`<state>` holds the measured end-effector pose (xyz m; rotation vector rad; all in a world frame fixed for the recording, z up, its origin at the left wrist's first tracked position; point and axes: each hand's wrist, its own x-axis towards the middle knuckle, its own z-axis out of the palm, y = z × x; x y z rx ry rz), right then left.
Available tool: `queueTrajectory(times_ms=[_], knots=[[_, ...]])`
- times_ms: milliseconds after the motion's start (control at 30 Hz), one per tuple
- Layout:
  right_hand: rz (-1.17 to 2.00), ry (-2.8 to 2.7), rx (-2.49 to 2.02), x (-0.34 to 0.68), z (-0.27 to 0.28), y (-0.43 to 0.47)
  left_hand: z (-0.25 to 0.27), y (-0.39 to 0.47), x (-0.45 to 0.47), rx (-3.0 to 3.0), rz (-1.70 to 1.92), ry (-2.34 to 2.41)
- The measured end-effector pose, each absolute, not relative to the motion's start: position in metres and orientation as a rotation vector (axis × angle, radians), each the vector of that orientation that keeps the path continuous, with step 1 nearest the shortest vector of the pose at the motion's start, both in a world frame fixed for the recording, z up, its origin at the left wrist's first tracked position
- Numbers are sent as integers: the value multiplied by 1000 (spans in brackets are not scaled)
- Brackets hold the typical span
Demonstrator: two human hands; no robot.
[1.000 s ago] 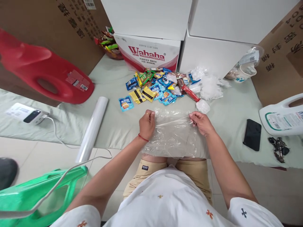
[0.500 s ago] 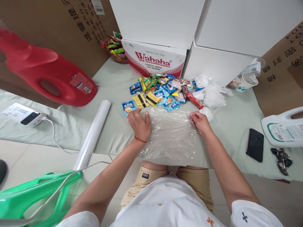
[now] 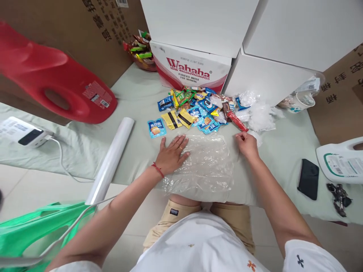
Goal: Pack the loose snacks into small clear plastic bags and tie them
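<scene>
A clear, crinkled plastic bag (image 3: 208,162) lies flat on the green cloth at the front of the table. My left hand (image 3: 171,154) rests palm down over its left side, fingers stretched out. Just beyond the bag's upper right corner is my right hand (image 3: 247,145), with thumb and fingers pinched together; whatever they may hold is too small to make out. A blue snack packet (image 3: 156,128) lies past my left fingertips. Near my right fingers are a red-wrapped snack stick (image 3: 237,121) and a crumpled clear wrapper (image 3: 258,139).
Behind the bag are a pile of small snack packets (image 3: 198,107) and crumpled clear plastic (image 3: 262,115). A Wahaha carton (image 3: 190,68) stands farther back. To the left are a white roll (image 3: 112,158) and red jug (image 3: 70,83); to the right, a phone (image 3: 308,179) and keys (image 3: 339,198).
My left hand has moved off the blue packet, down and right onto the bag, spreading flat. My right hand has shifted slightly right, away from the bag's corner.
</scene>
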<state>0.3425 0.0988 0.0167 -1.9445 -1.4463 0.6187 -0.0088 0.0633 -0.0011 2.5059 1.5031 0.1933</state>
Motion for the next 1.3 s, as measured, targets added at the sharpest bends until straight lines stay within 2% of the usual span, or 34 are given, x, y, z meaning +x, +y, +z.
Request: queueTrajectory(times_ms=[100, 233, 333, 433, 533, 700, 900, 1033, 1133, 1300], knots=[[326, -1832, -1900, 304, 33, 121, -1, 60, -7, 2538, 241, 1521], [243, -2029, -2092, 238, 46, 167, -2, 57, -4, 2566, 240, 1498], [384, -1939, -2226, 216, 44, 199, -2, 56, -4, 2574, 237, 1481], [677, -1757, -2120, 226, 41, 215, -2, 55, -6, 2567, 249, 1481], [788, -1659, -2029, 250, 41, 217, -2, 55, -6, 2555, 267, 1476], [765, -1717, -2005, 281, 44, 207, -2, 56, -7, 2545, 288, 1466], [390, -2146, -1904, 288, 46, 208, -3, 44, -4, 2553, 319, 1453], [659, -2358, -1640, 284, 45, 215, -2, 30, 1, 2553, 348, 1443], [869, -2402, -1612, 279, 44, 217, -1, 26, 2, 2547, 356, 1436], [743, -2577, -1870, 268, 51, 219, -1, 27, 1, 2543, 360, 1428]])
